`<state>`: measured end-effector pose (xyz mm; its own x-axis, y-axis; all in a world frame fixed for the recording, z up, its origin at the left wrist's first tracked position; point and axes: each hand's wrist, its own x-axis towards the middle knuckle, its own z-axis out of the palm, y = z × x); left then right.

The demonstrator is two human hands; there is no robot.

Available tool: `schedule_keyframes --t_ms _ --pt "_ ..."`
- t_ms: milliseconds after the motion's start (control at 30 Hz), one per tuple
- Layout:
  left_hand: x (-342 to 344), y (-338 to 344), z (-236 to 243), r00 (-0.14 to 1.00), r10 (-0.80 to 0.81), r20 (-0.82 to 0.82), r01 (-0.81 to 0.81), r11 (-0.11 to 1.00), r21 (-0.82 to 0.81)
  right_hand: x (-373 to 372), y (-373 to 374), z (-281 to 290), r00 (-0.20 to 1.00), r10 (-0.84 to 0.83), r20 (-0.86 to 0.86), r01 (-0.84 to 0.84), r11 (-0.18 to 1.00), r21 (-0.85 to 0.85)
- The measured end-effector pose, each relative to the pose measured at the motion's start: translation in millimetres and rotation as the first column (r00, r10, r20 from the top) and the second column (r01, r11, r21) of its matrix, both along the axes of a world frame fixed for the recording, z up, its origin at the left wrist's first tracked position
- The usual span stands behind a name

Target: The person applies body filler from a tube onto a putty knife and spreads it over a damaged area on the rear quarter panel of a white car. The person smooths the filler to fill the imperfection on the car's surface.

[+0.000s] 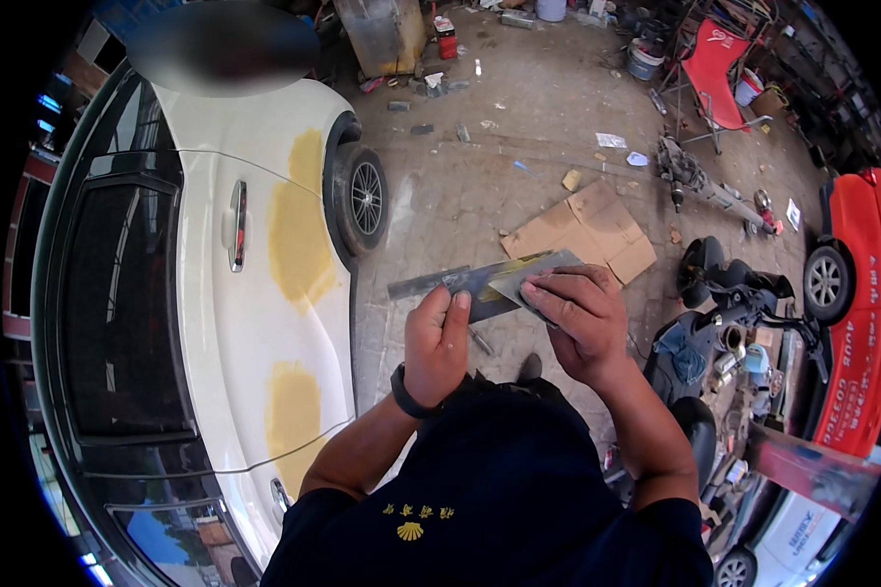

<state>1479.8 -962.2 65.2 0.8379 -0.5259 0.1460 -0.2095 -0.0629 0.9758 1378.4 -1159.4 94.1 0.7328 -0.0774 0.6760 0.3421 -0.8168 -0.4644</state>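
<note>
In front of my chest, my left hand [438, 342] is closed on a long flat grey plate [489, 309], thumb on top. Yellowish paste is smeared near the plate's far right edge. My right hand [585, 318] grips a thin grey scraper [509, 286], its fingers pressed over the blade, which lies against or just over the plate; contact is hard to tell. To my left stands a white car [206, 362] with dull yellow filler patches [301, 245] on its door and toward the wheel arch.
A flattened cardboard sheet [597, 230] lies on the floor ahead. On the right are a black scooter [715, 318], a red folding chair [715, 73], a red vehicle [857, 323] and scattered tools. A metal cabinet [382, 34] stands at the back, near the car's wheel [365, 196].
</note>
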Motion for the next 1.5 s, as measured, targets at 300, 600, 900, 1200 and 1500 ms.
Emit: schedule_keyframes --t_ms 300,600,900,1200,1500 --pt "6.7 3.5 -9.2 0.937 -0.138 -0.32 0.062 0.97 -0.237 -29.3 -36.7 -21.4 0.89 0.42 -0.177 -0.081 0.528 0.845" --pt "0.4 9.4 -1.7 0.987 -0.127 -0.102 0.131 0.991 0.034 -15.4 -12.4 -64.2 0.995 0.01 -0.097 0.097 -0.155 0.983" --pt "3.8 9.4 7.3 0.907 -0.409 -0.103 0.422 0.869 0.258 -1.4 13.5 -34.9 0.956 0.169 -0.238 0.204 0.198 0.959" --pt "3.0 9.1 -10.8 0.939 -0.15 -0.308 0.105 0.982 -0.157 -4.0 3.5 -17.2 0.968 0.209 -0.139 -0.091 0.808 0.583" --pt "11.0 19.3 -18.6 0.939 -0.244 -0.241 0.241 0.97 -0.044 -2.6 -16.2 -50.1 0.886 0.311 -0.343 0.23 0.347 0.909"
